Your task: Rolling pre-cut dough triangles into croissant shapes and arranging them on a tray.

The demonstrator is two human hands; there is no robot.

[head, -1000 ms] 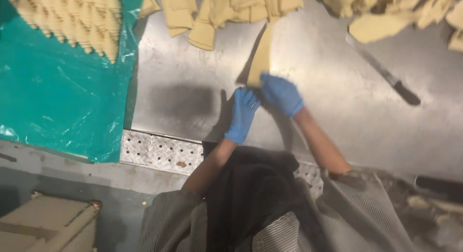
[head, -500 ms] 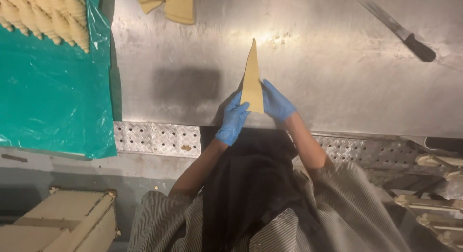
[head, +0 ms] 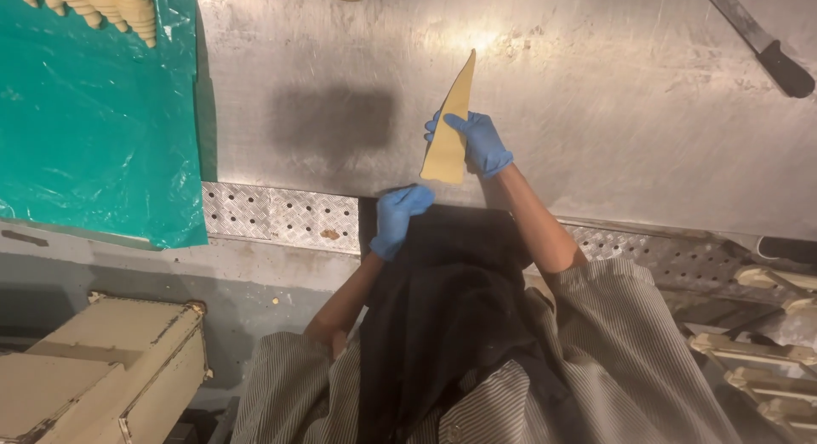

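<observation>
1. On the far left a green plastic sheet (head: 85, 112) covers that end of the worktop (head: 596, 112), with a row of shaped pale dough pieces (head: 94, 2) along its top edge. These are well apart from both hands.

2. The left hand (head: 398, 219), in a blue glove, sits at the near edge of the steel worktop, just below the wide end of the dough triangle (head: 451, 121). Its fingers are curled loosely and hold nothing that I can see. I cannot tell whether the fingertips touch the bottom edge of the dough or stop just short of it.

3. The dough triangle lies flat on the bare steel, in the middle of the scene, directly in front of the person. Its long axis runs away from the body, wide end nearest, narrow tip pointing away and leaning a little to the right.

4. The right hand (head: 478, 144), also gloved in blue, is the nearer one. It lies against the right side of the triangle, fingers spread flat and resting on or along the dough's edge, pressing rather than gripping.

5. At the far right top, a dark-handled knife (head: 757, 40) lies on the worktop, well apart from both hands and untouched.
</observation>
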